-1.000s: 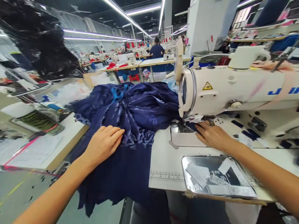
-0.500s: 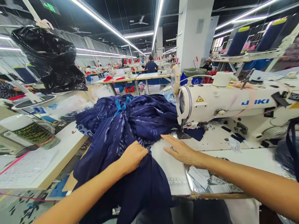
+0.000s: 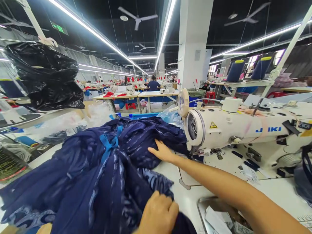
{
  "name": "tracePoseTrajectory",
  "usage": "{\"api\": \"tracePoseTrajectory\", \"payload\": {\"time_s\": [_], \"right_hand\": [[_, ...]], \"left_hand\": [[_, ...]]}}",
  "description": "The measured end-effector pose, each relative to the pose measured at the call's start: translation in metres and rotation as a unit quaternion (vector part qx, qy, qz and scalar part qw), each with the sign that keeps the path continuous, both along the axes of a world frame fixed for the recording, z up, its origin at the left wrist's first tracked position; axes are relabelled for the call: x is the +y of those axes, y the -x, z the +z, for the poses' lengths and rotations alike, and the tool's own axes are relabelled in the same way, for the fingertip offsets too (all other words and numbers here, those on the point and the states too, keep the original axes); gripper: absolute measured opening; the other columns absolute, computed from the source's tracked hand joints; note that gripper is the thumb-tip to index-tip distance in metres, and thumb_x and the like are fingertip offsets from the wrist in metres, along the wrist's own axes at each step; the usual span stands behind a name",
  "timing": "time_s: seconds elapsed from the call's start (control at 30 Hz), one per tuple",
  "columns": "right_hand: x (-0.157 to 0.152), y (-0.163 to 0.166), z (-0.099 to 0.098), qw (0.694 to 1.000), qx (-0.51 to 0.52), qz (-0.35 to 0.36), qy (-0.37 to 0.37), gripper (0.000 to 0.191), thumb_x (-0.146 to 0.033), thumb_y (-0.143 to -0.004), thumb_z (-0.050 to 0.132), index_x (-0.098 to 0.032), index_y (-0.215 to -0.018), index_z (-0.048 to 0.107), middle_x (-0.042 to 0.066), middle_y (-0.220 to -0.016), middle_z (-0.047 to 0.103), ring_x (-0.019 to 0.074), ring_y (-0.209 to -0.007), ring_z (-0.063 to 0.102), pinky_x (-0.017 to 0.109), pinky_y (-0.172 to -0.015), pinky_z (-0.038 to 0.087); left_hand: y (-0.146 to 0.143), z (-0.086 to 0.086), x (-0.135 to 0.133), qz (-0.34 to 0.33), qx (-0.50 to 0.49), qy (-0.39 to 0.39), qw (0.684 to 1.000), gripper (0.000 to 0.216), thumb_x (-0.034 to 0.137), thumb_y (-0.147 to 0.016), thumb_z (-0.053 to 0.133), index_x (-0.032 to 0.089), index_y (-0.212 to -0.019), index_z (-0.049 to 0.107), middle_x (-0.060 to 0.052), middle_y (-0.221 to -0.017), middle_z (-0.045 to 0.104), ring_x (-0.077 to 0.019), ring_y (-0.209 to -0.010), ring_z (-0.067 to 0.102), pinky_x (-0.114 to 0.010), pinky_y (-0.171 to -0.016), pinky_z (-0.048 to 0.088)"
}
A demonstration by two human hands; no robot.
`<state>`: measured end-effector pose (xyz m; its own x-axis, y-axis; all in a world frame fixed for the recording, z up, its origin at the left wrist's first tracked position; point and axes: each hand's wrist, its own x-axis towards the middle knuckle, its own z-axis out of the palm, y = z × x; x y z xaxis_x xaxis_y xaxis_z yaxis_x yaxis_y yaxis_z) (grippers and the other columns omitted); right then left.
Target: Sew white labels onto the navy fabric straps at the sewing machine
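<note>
A bundle of navy garments (image 3: 80, 162) with pale blue patterned trim spreads over the table, a bright blue strip (image 3: 109, 143) tied around it. In the lower middle, my left hand (image 3: 159, 213) is closed in a fist on the navy cloth at the near edge. My right hand (image 3: 163, 152) rests against the right side of the bundle, thumb apart from the fingers, just left of the sewing machine's head. The white sewing machine (image 3: 219, 130) stands at the right, with dark cloth beside its needle area.
A metal tray (image 3: 201, 208) with paper labels is sunk in the tabletop below my right forearm. Dark fabric scraps (image 3: 253, 164) lie on the machine bed. A black plastic bag (image 3: 46, 74) hangs at left, above clear plastic (image 3: 63, 122). A person (image 3: 153, 84) sits farther back.
The bundle has spread left and toward me. My left hand has come nearer and to the right; my right hand has moved from beside the needle onto the cloth. The view has tilted up.
</note>
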<state>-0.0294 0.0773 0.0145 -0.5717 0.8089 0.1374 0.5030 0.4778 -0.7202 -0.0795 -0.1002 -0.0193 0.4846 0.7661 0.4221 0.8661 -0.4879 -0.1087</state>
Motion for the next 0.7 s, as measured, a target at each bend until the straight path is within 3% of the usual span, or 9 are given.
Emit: {"api": "tracePoseTrajectory", "payload": {"time_s": [0.13, 0.27, 0.37, 0.47, 0.6, 0.7], "right_hand": [[0.032, 0.004, 0.0, 1.0, 0.009, -0.025, 0.01, 0.066, -0.045, -0.084, 0.043, -0.003, -0.134, 0.028, 0.021, -0.134, 0.035, 0.026, -0.126, 0.032, 0.037, -0.102, 0.027], [0.03, -0.008, -0.004, 1.0, 0.009, 0.008, -0.006, 0.063, -0.041, -0.085, 0.042, -0.005, -0.135, 0.028, 0.019, -0.136, 0.033, 0.025, -0.127, 0.03, 0.037, -0.102, 0.029], [0.008, -0.034, -0.004, 0.998, -0.002, 0.051, -0.034, 0.06, -0.037, -0.085, 0.045, -0.004, -0.132, 0.032, 0.02, -0.136, 0.034, 0.0241, -0.126, 0.032, 0.037, -0.102, 0.028], [-0.019, -0.079, -0.001, 0.993, -0.018, 0.108, -0.052, 0.051, -0.035, -0.086, 0.044, -0.006, -0.128, 0.038, 0.017, -0.131, 0.042, 0.0214, -0.122, 0.038, 0.036, -0.102, 0.03], [-0.047, -0.151, 0.007, 0.983, -0.043, 0.148, -0.098, 0.047, -0.033, -0.086, 0.046, -0.008, -0.125, 0.042, 0.016, -0.129, 0.045, 0.0218, -0.118, 0.042, 0.037, -0.099, 0.033], [-0.055, -0.198, 0.012, 0.985, -0.043, 0.112, -0.125, 0.041, -0.03, -0.085, 0.047, -0.008, -0.119, 0.048, 0.015, -0.12, 0.052, 0.0216, -0.112, 0.048, 0.037, -0.094, 0.037]], "left_hand": [[0.012, 0.021, 0.068, 0.008, 0.08, 0.063, 0.995, 0.023, -0.001, -0.058, 0.047, 0.017, -0.072, 0.052, -0.004, -0.07, 0.058, -0.0177, -0.067, 0.052, -0.03, -0.063, 0.04], [0.034, 0.024, 0.095, -0.02, 0.122, 0.006, 0.992, 0.019, 0.002, -0.064, 0.047, 0.015, -0.075, 0.055, -0.005, -0.073, 0.058, -0.0195, -0.069, 0.051, -0.031, -0.061, 0.041], [0.04, 0.018, 0.086, -0.083, 0.11, -0.066, 0.988, 0.021, 0.006, -0.078, 0.04, 0.013, -0.086, 0.058, -0.006, -0.075, 0.059, -0.0182, -0.068, 0.052, -0.03, -0.061, 0.043], [0.035, 0.018, 0.063, -0.144, 0.08, -0.094, 0.982, 0.031, 0.006, -0.083, 0.033, 0.01, -0.106, 0.054, -0.009, -0.087, 0.062, -0.018, -0.081, 0.055, -0.029, -0.073, 0.046], [0.023, 0.034, 0.029, -0.162, 0.088, -0.009, 0.983, 0.057, 0.0, -0.075, 0.03, 0.016, -0.129, 0.039, -0.009, -0.113, 0.057, -0.0198, -0.105, 0.05, -0.029, -0.087, 0.044], [0.01, 0.051, 0.009, -0.127, 0.072, 0.112, 0.983, 0.075, 0.0, -0.062, 0.035, 0.027, -0.132, 0.035, -0.003, -0.123, 0.051, -0.0179, -0.107, 0.051, -0.024, -0.085, 0.047]]}}
